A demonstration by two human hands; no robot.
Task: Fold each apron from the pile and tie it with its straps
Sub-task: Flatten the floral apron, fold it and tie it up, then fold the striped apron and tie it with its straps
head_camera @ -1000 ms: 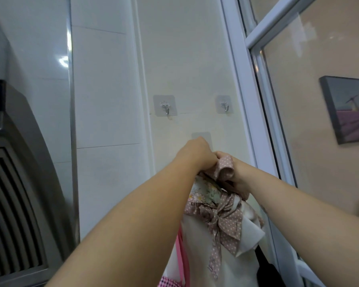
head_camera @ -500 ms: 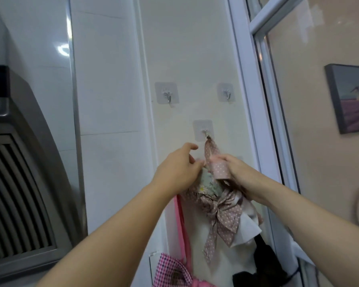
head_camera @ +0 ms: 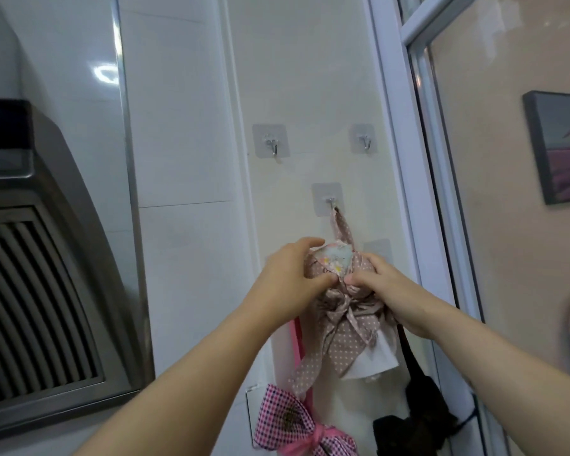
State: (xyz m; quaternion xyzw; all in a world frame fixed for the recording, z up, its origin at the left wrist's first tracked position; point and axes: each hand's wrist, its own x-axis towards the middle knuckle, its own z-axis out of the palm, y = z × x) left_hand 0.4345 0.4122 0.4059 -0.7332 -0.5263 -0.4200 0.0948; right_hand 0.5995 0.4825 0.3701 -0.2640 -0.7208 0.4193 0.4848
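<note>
Both hands are up on the dusty-pink polka-dot apron bundle (head_camera: pixel 346 330), the one with a floral patch on top and its straps tied in a bow. The left hand (head_camera: pixel 290 281) is curled round the upper left side, thumb pressed into the fabric. The right hand (head_camera: pixel 385 287) pinches the cloth just beside that thumb, so the two nearly touch. Both forearms reach up and forward. The bundle hangs by its strap loop from a clear stick-on wall hook (head_camera: pixel 330 201), above a pink gingham bundle (head_camera: pixel 283 419) and a black one (head_camera: pixel 418 413).
</note>
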